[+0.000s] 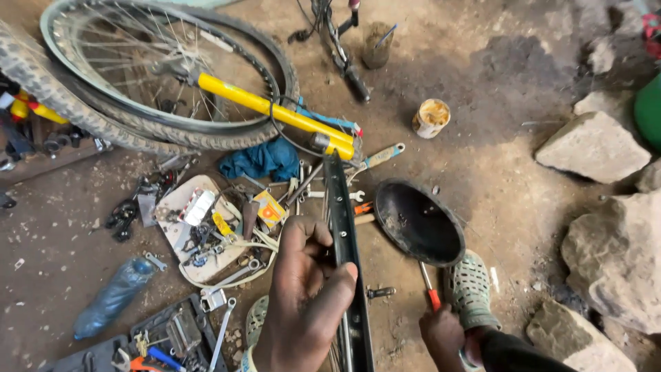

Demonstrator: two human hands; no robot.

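Observation:
My left hand (pixel 303 296) grips a black bicycle rim (pixel 342 220) that stands on edge and runs from the bottom of the view up toward a yellow pump. My thumb lies across the rim's inner face, which shows spoke holes. My right hand (pixel 444 334) is closed on a red-handled screwdriver (pixel 428 286) whose shaft points up toward a black round pan (pixel 418 222) on the ground. A grey perforated shoe (pixel 472 288) sits just right of that hand.
A bicycle wheel with tyre (pixel 165 76) and a yellow pump (pixel 275 110) lie at upper left. Several wrenches and small parts sit on a white tray (pixel 180 200). A blue cloth (pixel 265 160), a tin can (pixel 431 118), a tool case (pixel 165 337) and large stones (pixel 593 146) lie around.

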